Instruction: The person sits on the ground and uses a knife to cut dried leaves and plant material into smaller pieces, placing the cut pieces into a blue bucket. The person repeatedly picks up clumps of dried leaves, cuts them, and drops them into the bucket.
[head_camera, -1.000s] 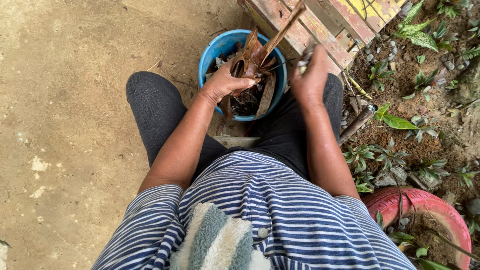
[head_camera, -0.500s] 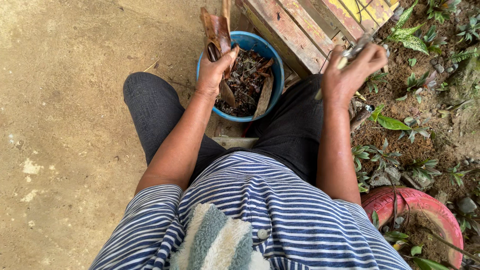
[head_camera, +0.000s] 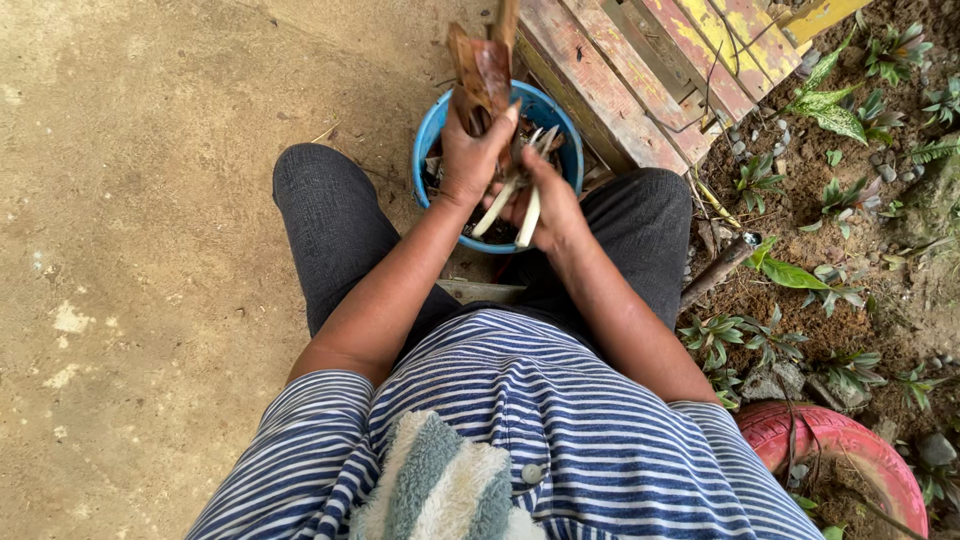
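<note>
I sit with a blue bucket (head_camera: 432, 135) between my knees, filled with dark plant scraps. My left hand (head_camera: 470, 160) is closed on a bundle of dry brown leaf husk (head_camera: 480, 65) that stands up above the bucket. My right hand (head_camera: 545, 205) is just right of it, closed on pale whitish strips (head_camera: 527, 215) that hang down over the bucket's near rim. The two hands touch each other above the bucket.
A worn red and yellow wooden pallet (head_camera: 640, 70) lies behind the bucket at the right. Bare soil with small green plants (head_camera: 800, 270) runs along the right side. A pink painted tyre planter (head_camera: 850, 450) sits at the lower right. Concrete ground spreads to the left.
My right hand has come back from the right by the pallet to meet the left hand over the bucket. The left hand has shifted right with the husk still raised.
</note>
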